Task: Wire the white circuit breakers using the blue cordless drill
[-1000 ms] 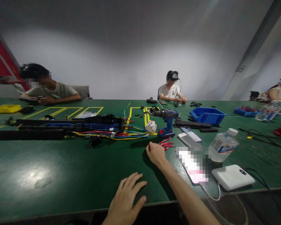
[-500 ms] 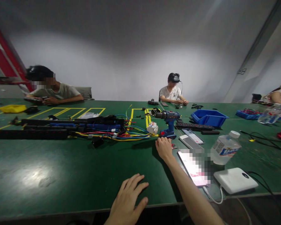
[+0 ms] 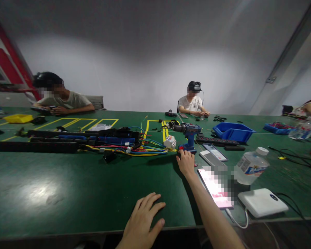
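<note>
My left hand (image 3: 142,221) lies flat on the green table (image 3: 67,193) near its front edge, fingers apart, holding nothing. My right hand (image 3: 186,162) is stretched forward over small red-handled pieces at the foot of a blue cordless drill (image 3: 188,136), which stands upright. The hand covers most of those pieces; whether its fingers grip any is hidden. A white circuit breaker (image 3: 169,141) sits just left of the drill beside a tangle of coloured wires (image 3: 142,147).
A lit phone (image 3: 215,188), a white power bank (image 3: 263,202), a water bottle (image 3: 251,164) and two more phones (image 3: 214,154) lie to the right. Black cable ducts (image 3: 33,145) run along the left. A blue bin (image 3: 233,131) stands beyond. Other people sit across the table.
My right hand has reached forward from the open table to the red pieces at the drill's base. My left hand has stayed flat. The view has shifted a little.
</note>
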Demonstrator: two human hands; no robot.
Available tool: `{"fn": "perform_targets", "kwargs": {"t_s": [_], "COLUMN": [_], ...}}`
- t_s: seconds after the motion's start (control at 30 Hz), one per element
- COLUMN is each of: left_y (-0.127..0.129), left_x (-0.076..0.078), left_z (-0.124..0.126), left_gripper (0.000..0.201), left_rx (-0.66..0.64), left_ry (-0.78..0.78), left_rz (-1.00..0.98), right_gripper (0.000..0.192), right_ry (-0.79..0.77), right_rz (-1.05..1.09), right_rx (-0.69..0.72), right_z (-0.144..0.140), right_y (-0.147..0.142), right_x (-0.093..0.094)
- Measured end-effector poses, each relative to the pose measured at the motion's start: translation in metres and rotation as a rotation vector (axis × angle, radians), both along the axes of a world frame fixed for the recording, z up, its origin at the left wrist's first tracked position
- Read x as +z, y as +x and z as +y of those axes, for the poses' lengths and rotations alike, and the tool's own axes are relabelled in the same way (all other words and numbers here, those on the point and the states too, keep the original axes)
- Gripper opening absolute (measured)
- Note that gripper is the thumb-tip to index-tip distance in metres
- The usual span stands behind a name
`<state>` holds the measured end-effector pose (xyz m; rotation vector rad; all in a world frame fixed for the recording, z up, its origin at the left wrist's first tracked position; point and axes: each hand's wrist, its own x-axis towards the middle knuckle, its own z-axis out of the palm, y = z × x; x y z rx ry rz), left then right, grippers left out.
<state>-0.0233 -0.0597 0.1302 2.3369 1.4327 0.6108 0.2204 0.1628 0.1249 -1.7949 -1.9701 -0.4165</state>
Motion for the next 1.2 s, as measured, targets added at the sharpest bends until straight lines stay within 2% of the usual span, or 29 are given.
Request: {"fn": "perform_targets", "kwargs": {"t_s": [0.17, 0.27, 0.77, 0.97, 1.1, 1.2], "left_y": [-0.001, -0.002, -0.001, 0.001, -0.001, -0.004], "left_x": [-0.002, -0.004, -0.003, 0.007, 0.012, 0.016], "left_z": [0.002, 0.003, 0.003, -0.001, -0.001, 0.002], "left_gripper": [0.042, 0.041, 0.045, 0.04, 0.039, 0.04], "left_rx": [-0.021, -0.032, -0.02, 0.001, -0.01, 0.033], "left_ry": [0.025, 0.048, 0.0, -0.035, -0.059, -0.058], "left_rz": [0.012, 0.018, -0.001, -0.018, -0.063, -0.091], "right_gripper": [0.032, 0.027, 0.022, 0.022, 0.021, 0.019], "right_ry": [-0.011, -0.066, -0.105, -0.077, -0.01, -0.01], "right_rz": [0.017, 0.041, 0.137, 0.15, 0.137, 0.115], "right_rx": [0.069, 0.108, -0.047, -0.052, 0.036, 0.118], "right_z": [-0.004, -0.003, 0.003, -0.001, -0.007, -0.015], "right_y": [-0.002, -0.002, 0.0, 0.0, -0.005, -0.019], "right_x": [0.0, -0.002, -0.005, 0.001, 0.008, 0.01]}}
